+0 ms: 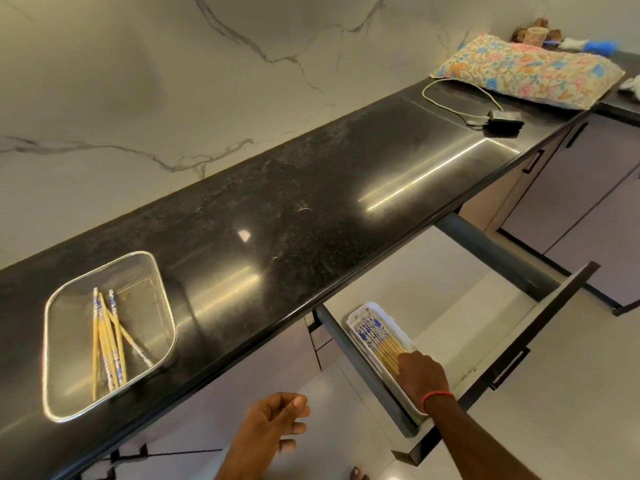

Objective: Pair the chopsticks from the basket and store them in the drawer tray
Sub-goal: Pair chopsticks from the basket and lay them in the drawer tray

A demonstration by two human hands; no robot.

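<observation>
On the black counter (277, 209), at its left end, a wire-mesh basket (145, 306) is standing, & a few loose chopsticks (107, 341) are lying in it, crossing one another, w/ blue-white patterned ends & yellow shafts. Under the counter edge, at the right, the drawer (485, 306) is standing pulled open. A white tray (372, 306) is sitting inside it, along the drawer's left wall. The stored chopsticks (381, 341) are lying in the tray side by side, all parallel, w/ patterned ends pointing toward the counter.

The right hand (420, 374) is reaching down into the tray & is resting on the near ends of the stored chopsticks. Its fingertips are hiding behind the hand itself, so I cannot tell if it is pinching the sticks or only touching them. A red thread (438, 396) is going round the wrist.

The left hand (273, 424) is hanging in front of the counter, below its edge, well apart from basket & tray. Its fingers are curling loosely & it is holding nothing.

Far along the counter, at the right end, a flowered pillow (530, 74) is lying, & just beside it a black adapter (505, 119) w/ a pale cable (450, 83) looping. A marble wall (173, 81) w/ grey veins is rising behind the counter.
</observation>
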